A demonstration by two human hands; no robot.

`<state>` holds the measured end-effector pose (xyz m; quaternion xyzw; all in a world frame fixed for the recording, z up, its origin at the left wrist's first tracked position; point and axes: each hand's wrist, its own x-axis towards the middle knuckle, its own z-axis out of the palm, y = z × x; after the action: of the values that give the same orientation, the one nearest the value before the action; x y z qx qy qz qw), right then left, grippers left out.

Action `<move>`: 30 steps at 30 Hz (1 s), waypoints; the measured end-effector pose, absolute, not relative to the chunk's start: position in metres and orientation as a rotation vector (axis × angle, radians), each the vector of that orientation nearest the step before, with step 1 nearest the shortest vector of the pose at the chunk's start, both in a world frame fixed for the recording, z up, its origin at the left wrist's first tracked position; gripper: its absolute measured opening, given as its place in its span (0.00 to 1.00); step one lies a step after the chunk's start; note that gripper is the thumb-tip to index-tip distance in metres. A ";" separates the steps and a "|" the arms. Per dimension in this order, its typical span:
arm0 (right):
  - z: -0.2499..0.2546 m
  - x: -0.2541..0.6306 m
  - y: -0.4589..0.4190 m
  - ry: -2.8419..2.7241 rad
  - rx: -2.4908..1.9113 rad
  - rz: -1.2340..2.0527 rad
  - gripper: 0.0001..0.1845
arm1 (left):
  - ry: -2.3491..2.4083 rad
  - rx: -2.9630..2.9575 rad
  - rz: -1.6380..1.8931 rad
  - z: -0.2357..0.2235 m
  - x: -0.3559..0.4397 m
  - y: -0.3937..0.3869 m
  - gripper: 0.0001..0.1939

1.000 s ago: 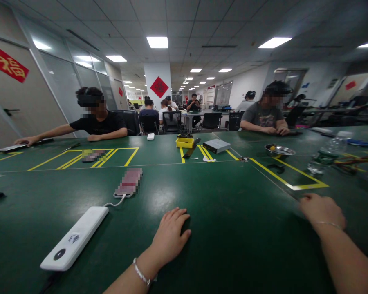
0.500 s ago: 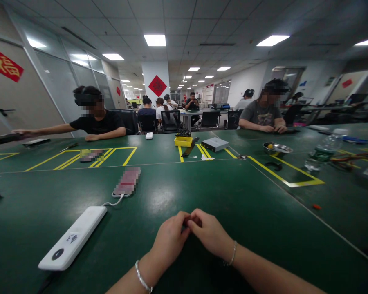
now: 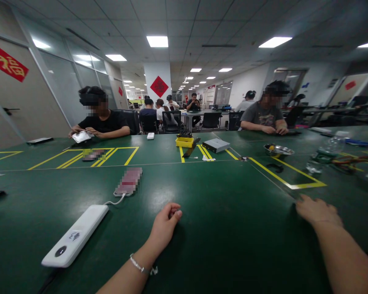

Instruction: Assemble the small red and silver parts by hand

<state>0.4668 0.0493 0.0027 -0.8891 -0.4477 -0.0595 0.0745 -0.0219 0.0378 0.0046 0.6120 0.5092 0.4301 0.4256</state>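
Note:
My left hand rests on the green table with its fingers loosely curled towards the thumb, and nothing shows in it. On the right, my right hand is stretched out low over the table, back of the hand up, its fingers bent down. Its fingertips are mostly hidden, so what they hold, if anything, does not show. A small orange piece that lay at this spot is now covered by the hand. To the left of my left hand lie a phone on a white cable and a long white power bank.
Farther off stand a yellow box with black cables, a grey box, a metal bowl and a clear bottle. A black curved piece lies inside yellow tape. Two people sit across the table.
My hands, together before, have come apart: the right hand has swung right to the orange piece's spot. The person at the left has drawn an arm in and holds a whitish flat thing.

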 end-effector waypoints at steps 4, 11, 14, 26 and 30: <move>-0.008 0.495 0.043 -1.156 -2.765 0.046 0.20 | 1.205 1.440 1.117 0.003 -0.023 0.038 0.11; 0.017 0.462 0.038 -1.084 -2.728 0.106 0.12 | 1.141 1.385 1.137 0.004 -0.024 0.037 0.09; 0.031 0.429 0.046 -1.229 -2.499 0.096 0.13 | 1.096 1.408 1.119 0.004 -0.024 0.036 0.07; 0.029 0.191 0.067 -1.462 -1.307 1.206 0.14 | 1.198 1.485 1.165 0.009 -0.024 0.035 0.08; 0.026 0.143 0.061 -1.128 -1.103 1.493 0.14 | 1.265 1.491 1.215 0.008 -0.027 0.038 0.09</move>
<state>0.1428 0.0606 0.0263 -0.4494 -0.4594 0.6081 0.4661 -0.0274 0.0378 0.0083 0.5914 0.5017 0.4819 0.4078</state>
